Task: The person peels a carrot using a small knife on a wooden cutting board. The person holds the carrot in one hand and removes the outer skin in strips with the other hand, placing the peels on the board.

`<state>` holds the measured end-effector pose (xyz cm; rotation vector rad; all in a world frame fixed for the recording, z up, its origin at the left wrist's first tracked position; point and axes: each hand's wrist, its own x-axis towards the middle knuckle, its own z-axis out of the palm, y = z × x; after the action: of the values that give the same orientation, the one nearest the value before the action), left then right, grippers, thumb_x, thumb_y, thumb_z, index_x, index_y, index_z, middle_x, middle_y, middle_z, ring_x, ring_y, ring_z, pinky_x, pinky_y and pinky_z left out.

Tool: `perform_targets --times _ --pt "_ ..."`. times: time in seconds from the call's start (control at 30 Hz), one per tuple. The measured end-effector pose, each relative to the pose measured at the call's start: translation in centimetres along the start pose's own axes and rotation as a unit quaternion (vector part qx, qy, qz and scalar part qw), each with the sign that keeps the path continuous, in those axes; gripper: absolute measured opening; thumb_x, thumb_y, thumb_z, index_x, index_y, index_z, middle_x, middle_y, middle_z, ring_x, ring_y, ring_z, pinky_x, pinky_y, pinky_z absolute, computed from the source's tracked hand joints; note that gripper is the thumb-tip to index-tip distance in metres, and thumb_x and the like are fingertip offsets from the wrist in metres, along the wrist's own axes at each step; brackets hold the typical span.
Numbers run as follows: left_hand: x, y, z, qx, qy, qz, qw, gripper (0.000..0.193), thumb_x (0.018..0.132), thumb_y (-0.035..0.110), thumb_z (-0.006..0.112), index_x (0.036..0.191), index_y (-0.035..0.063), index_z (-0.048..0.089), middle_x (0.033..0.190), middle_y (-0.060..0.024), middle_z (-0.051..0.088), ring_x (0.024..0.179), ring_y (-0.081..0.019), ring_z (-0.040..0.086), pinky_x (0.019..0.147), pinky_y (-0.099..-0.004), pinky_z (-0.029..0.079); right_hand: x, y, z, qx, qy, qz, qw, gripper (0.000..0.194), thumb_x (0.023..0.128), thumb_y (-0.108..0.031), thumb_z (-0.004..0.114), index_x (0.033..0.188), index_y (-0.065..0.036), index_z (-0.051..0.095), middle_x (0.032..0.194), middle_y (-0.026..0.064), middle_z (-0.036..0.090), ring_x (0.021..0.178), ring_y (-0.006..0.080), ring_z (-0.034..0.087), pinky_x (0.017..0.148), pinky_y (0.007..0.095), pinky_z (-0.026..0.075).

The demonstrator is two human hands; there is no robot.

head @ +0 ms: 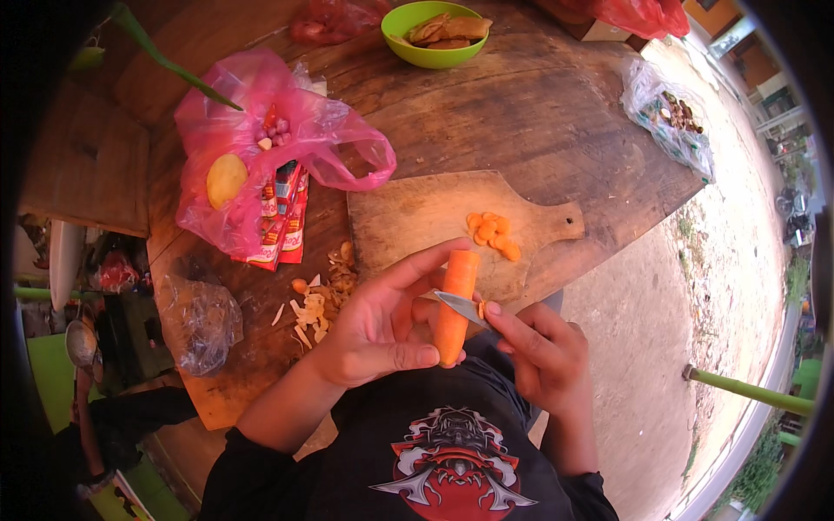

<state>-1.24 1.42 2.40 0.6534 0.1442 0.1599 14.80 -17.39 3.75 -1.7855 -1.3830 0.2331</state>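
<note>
My left hand point(384, 325) grips a thick carrot point(457, 306) with its cut end up, thumb near the lower end. In my right hand point(547, 358) is a small knife, its blade point(464, 307) lying across the middle of the carrot. A bit of orange peel clings to the blade by my fingers; the handle is hidden in my hand. Beyond my hands lies a wooden cutting board point(410, 215) with a round-ended handle, bearing a small heap of carrot slices point(492, 233). Peelings point(316, 312) lie on the wooden table left of the board.
At the left, a pink plastic bag point(228, 84) holds a peeled potato point(227, 180), shallots and chili, beside red sachets point(293, 225). A clear bag point(202, 319) lies nearer me. Toward the back stands a green bowl point(433, 58); another bag with scraps point(671, 124) sits at the right edge.
</note>
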Motion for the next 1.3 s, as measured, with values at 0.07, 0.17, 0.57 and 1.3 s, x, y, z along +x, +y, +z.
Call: perform_targets --times 0.07,0.17,0.57,1.3 --pt "0.0 0.1 0.0 0.005 0.0 0.003 1.0 0.109 0.079 -0.006 0.082 0.167 -0.0021 0.017 0.144 -0.0206 0.057 0.115 -0.0294 0.072 0.093 -0.0458 0.063 -0.1 -0.2 0.0 -0.002 -0.014 0.003 1.0 0.068 0.079 0.001 0.083 0.139 -0.027 0.071 0.081 0.0034 0.062 0.063 0.0223 0.066 0.055 0.0372 0.054" --pt "0.0 0.1 0.0 0.006 -0.006 -0.008 1.0 0.109 0.079 -0.006 0.082 0.167 -0.0021 0.017 0.142 -0.0208 0.059 0.112 -0.0293 0.073 0.093 -0.0456 0.063 0.0 -0.2 0.1 -0.023 0.011 -0.006 1.0 0.063 0.076 0.013 0.072 0.133 -0.012 0.075 0.081 0.0082 0.065 0.064 0.0213 0.065 0.057 0.0315 0.051" --pt "-0.1 -0.1 -0.1 -0.003 -0.031 -0.042 0.999 0.106 0.081 -0.01 0.078 0.167 -0.0009 0.017 0.144 -0.0231 0.058 0.117 -0.0297 0.072 0.097 -0.047 0.063 0.2 0.5 0.8 -0.049 0.051 -0.017 0.997 0.065 0.074 0.015 0.074 0.132 -0.016 0.076 0.08 0.0075 0.063 0.064 0.0221 0.065 0.056 0.0328 0.051" --pt "0.3 -0.4 0.9 0.059 -0.049 -0.108 0.991 0.097 0.083 -0.005 0.082 0.164 -0.0013 0.029 0.14 -0.0174 0.058 0.107 -0.0189 0.071 0.088 -0.0309 0.061 1.9 2.3 1.1 -0.049 0.047 0.02 0.997 0.069 0.082 0.002 0.073 0.145 -0.025 0.068 0.086 0.0062 0.065 0.068 0.0257 0.066 0.06 0.0384 0.054"
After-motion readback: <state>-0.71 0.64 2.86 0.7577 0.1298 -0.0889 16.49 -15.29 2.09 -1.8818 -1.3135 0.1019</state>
